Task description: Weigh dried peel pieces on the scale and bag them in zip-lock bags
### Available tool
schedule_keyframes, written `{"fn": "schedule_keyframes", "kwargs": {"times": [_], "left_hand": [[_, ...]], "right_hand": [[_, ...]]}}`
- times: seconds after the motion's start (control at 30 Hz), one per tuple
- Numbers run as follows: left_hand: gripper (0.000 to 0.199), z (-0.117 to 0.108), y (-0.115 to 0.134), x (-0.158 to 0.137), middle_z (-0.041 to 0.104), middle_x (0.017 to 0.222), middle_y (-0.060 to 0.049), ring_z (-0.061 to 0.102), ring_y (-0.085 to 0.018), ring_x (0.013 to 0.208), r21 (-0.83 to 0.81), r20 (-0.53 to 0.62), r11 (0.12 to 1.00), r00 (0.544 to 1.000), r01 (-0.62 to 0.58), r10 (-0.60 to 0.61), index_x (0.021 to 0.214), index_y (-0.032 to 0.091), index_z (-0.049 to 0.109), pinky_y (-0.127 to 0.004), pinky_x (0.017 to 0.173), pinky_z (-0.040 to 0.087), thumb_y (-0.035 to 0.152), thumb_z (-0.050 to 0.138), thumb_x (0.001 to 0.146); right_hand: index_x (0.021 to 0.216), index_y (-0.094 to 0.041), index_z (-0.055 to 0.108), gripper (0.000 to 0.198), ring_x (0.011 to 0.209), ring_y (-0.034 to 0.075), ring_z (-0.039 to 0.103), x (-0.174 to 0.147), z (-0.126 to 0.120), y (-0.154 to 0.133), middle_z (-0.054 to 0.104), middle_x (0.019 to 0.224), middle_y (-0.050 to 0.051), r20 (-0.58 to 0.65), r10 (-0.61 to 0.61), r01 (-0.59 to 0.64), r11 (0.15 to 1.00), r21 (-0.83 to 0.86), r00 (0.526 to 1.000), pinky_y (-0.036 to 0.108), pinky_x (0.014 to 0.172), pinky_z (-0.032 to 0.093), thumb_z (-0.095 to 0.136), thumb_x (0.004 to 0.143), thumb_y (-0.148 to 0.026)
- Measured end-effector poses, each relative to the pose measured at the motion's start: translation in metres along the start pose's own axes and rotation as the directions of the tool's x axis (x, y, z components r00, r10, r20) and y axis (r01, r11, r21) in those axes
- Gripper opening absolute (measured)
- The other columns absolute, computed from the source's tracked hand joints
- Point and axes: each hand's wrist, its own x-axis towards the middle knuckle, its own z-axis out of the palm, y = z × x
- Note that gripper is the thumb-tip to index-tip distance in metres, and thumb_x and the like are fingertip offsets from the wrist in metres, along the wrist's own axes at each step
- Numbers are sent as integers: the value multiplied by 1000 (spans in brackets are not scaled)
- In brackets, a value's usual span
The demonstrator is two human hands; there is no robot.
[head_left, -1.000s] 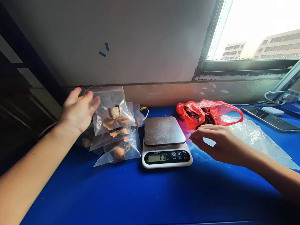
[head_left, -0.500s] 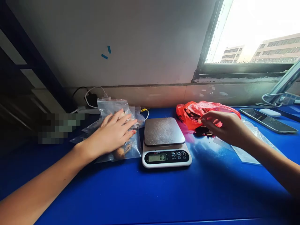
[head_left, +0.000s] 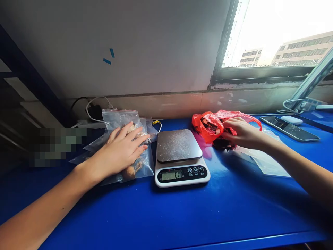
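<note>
My left hand (head_left: pixel 122 147) lies flat with its fingers spread on clear zip bags (head_left: pixel 144 161). Through the plastic, brown lumpy pieces (head_left: pixel 129 172) show. To the right of it stands a white kitchen scale (head_left: pixel 182 177). Its steel plate (head_left: pixel 179 146) carries only fine specks, and the display reads 0.0. My right hand (head_left: pixel 243 133) is at the mouth of a red plastic bag (head_left: pixel 208 119), with its fingertips hidden among the folds and dark contents. Dark, flaky pieces (head_left: pixel 221 143) spill at the bag's front, below the thumb.
Flat clear bags (head_left: pixel 270 163) lie under and beyond my right wrist. A phone (head_left: pixel 288 128) and a white rounded case (head_left: pixel 291 120) are at the far right. White cables and a black plug (head_left: pixel 95 113) run along the wall. Everything rests on a blue table (head_left: pixel 166 215).
My right hand has moved into the mouth of the red bag from just in front of it. The left hand stays on the zip bags. The view has shifted slightly.
</note>
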Motion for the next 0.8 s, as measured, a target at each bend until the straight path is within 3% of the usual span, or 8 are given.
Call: {"fn": "schedule_keyframes", "kwargs": {"times": [0.13,0.2,0.3,0.47,0.6,0.73,0.8], "left_hand": [[54,0,1,0,59,148,-13,38,-43,146,-8,5,1000,1000,0,0,136,22,66,-65,113,34,40,31,99],[53,2,0,-1,59,147,-13,37,-42,147,-27,-16,1000,1000,-1,1,135,23,66,-65,114,33,41,31,99],[51,4,-1,-2,59,148,-12,36,-40,148,-35,-40,999,999,2,-3,133,25,67,-64,115,32,41,32,99],[50,5,-2,-2,59,147,-11,34,-38,150,-41,-42,999,999,-7,5,133,26,66,-61,117,30,41,31,100],[50,5,-2,-2,60,146,-12,35,-40,149,-64,-50,998,999,-7,4,131,24,68,-63,117,30,40,33,99],[52,4,-1,-2,59,147,-14,35,-41,148,-30,-52,999,999,-18,17,133,22,67,-64,116,30,39,31,100],[54,4,-1,-2,58,148,-14,35,-41,148,-8,-42,1000,999,-25,25,135,21,66,-64,115,31,39,29,100]], "right_hand": [[74,-20,62,43,68,17,53,-2,-8,-8,64,78,6,182,-83,81,997,19,980,32,66,43,43,99,-49],[72,-20,61,49,69,17,53,-4,-10,-10,62,77,6,198,-75,73,997,14,977,33,68,43,38,102,-51],[80,-21,68,41,80,21,58,-7,-7,-13,65,88,8,185,-109,106,994,24,977,36,74,47,52,96,-54],[96,-21,73,23,92,24,62,-9,5,-11,68,102,10,201,-148,148,989,13,968,41,82,52,59,93,-38],[96,-20,70,15,97,25,63,-6,14,-9,70,106,10,159,-180,188,982,-33,971,42,86,53,58,89,-23],[86,-20,68,9,87,24,64,-5,15,-14,71,97,11,115,-164,171,984,-56,980,39,79,52,59,86,-18],[80,-20,64,12,73,20,62,-5,12,-17,69,87,9,93,-143,149,988,-51,985,34,67,49,55,87,-15]]}}
